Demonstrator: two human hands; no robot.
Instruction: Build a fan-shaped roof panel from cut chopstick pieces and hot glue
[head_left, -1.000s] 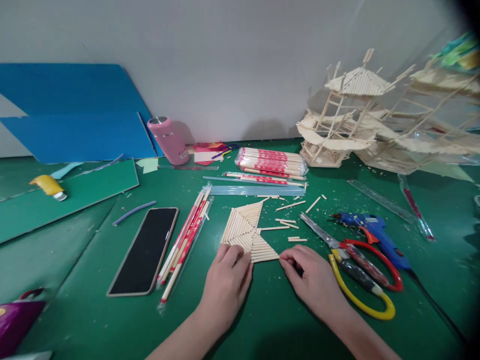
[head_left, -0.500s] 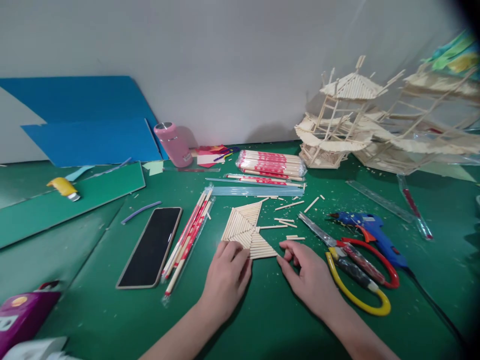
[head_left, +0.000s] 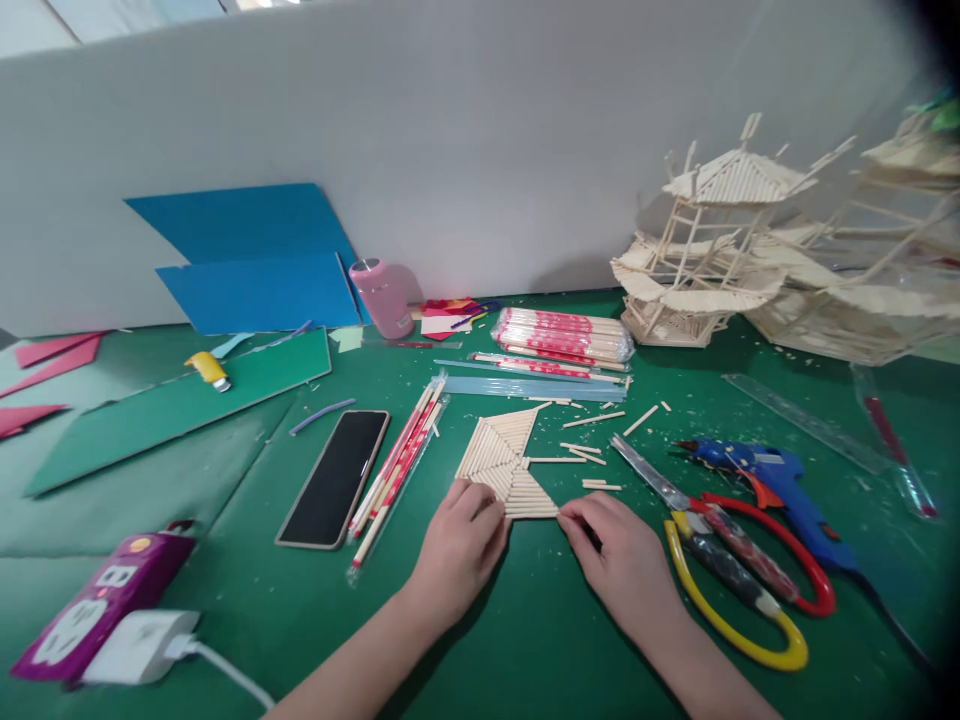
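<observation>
Left hand and right hand at a stick shape

Right thumb and finger pinch its near right corner. Left fingers bend over its near left edge; I can't tell if they grip. Pale, slanting rows make its points. It lies flat on the green table. The red wrappers are too small to read; the purple case has blurry white marks.

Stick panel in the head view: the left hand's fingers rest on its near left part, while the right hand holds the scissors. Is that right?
Not quite: the right hand is not holding the scissors; its fingertips are at the near right corner of the stick panel, and the scissors lie on the table, as the head view shows.
</observation>
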